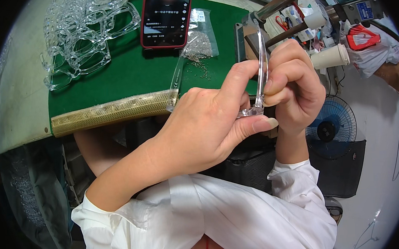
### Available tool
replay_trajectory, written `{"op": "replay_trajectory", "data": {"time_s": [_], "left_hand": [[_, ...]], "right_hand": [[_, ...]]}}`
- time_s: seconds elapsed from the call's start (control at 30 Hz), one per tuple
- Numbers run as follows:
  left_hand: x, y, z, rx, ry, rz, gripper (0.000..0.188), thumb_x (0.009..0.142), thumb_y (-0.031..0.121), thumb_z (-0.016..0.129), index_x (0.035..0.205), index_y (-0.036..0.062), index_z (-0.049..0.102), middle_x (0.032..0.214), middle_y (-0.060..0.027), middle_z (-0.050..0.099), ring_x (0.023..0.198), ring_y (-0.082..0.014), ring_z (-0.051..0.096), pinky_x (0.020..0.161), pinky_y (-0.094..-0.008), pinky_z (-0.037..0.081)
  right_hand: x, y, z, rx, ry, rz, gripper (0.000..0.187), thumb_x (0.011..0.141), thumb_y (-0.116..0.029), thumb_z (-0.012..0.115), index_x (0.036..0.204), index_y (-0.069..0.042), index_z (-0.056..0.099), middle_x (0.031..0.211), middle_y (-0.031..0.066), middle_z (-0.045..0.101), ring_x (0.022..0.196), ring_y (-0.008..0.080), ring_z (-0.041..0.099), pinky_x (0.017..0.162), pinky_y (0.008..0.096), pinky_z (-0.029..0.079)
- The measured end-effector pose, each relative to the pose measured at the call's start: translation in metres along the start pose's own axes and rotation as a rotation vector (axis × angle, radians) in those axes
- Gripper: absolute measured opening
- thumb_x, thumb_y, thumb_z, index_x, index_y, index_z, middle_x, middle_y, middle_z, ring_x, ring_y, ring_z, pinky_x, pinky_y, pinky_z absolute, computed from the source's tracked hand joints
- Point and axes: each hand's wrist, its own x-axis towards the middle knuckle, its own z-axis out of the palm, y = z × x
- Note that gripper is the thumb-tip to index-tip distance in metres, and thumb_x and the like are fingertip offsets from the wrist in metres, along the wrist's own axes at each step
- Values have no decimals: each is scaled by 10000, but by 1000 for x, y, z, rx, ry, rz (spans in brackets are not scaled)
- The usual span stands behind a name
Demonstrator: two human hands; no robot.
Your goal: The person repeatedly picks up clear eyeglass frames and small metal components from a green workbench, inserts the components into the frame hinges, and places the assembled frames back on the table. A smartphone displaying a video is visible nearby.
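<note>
Both my hands hold one clear plastic eyeglass frame [262,64] above the table's front edge. My left hand [206,121] is closed round its front, thumb below and index finger above, near the hinge corner. One temple arm stands upright there; the other sticks up left of my left hand. Fingers of my right hand [296,87] pinch at the upright temple arm from the right; whether a small part sits between them cannot be made out. Tiny metal pieces [199,68], likely screws, lie loose beside an open clear bag [200,41] of more of them.
Several clear eyeglass frames [92,39] are heaped at the back left of the green mat [113,84]. A phone [166,20] stands behind the mat's middle. A metal bench device [292,2] occupies the back right, near a white cup [331,57]. A blue fan [331,124] is lower right.
</note>
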Motion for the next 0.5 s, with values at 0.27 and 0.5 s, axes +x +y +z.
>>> {"op": "replay_trajectory", "data": {"time_s": [0.27, 0.5], "left_hand": [[2, -2, 0, 99, 10, 52, 681, 886, 379, 604, 1331, -29, 288, 845, -168, 676, 797, -349, 678, 686, -310, 500], [1, -5, -2, -57, -49, 22, 716, 885, 430, 596, 1341, -25, 284, 817, -113, 662, 773, -223, 670, 694, -294, 502]], "right_hand": [[-4, 1, 0, 137, 46, 135, 199, 597, -93, 788, 728, -24, 654, 752, 36, 538, 681, 125, 501, 582, 229, 371], [2, 3, -4, 83, -17, 64, 223, 579, -136, 801, 715, -38, 654, 746, 28, 531, 682, 135, 481, 579, 238, 359]]}}
